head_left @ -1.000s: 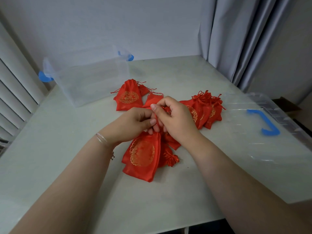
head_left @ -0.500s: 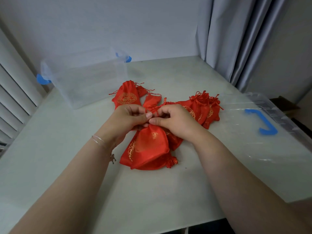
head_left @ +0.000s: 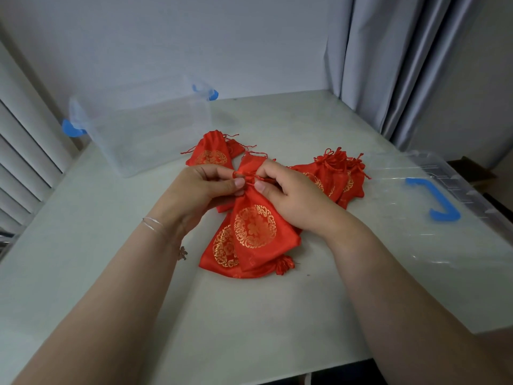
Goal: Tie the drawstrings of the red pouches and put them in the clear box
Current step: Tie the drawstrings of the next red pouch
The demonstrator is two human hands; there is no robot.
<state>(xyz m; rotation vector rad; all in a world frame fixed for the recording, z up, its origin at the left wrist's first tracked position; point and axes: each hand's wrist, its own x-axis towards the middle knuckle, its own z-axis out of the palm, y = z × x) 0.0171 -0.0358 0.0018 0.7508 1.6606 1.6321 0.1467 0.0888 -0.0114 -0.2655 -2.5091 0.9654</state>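
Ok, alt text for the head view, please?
Two hands, left hand and right hand, pinch the drawstring at the neck of a red pouch over a pale table. More pouches lie around; the clear box sits behind, its lid at right.

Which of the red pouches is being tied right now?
The pouch lying topmost in the near pile: left hand and right hand pinch its drawstrings at the neck. The others lie untouched.

box behind-left of pouches on table, lid to their right
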